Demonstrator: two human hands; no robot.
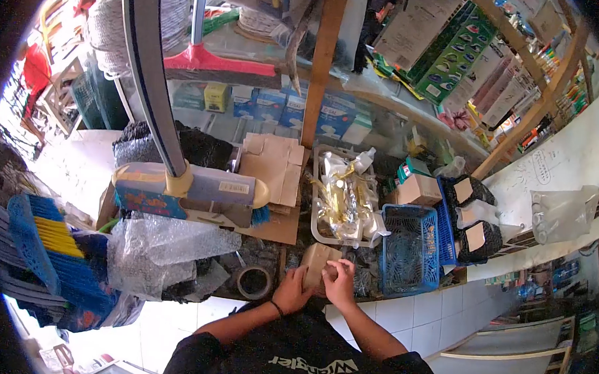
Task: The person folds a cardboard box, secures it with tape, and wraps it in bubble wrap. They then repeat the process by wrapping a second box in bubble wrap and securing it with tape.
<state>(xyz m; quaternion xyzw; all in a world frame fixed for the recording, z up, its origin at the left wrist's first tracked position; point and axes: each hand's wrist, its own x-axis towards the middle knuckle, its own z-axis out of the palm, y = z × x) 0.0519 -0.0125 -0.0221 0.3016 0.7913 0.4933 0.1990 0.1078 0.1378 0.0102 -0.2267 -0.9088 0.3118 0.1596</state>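
A small brown cardboard box is held in front of my chest, at the near edge of the counter. My left hand wraps round its lower left side. On its right side, my right hand presses its bent fingers and thumb against the box edge; whether a bit of tape is between them is too small to tell. Left of the hands lies a roll of tape. Just beyond the box stands a white tray filled with plastic-wrapped gold and clear pieces.
A blue plastic basket stands right of the hands, with small boxes behind it. Bubble wrap and brooms crowd the left. Flattened cardboard lies beyond the tape. A broom head hangs over the counter's left part.
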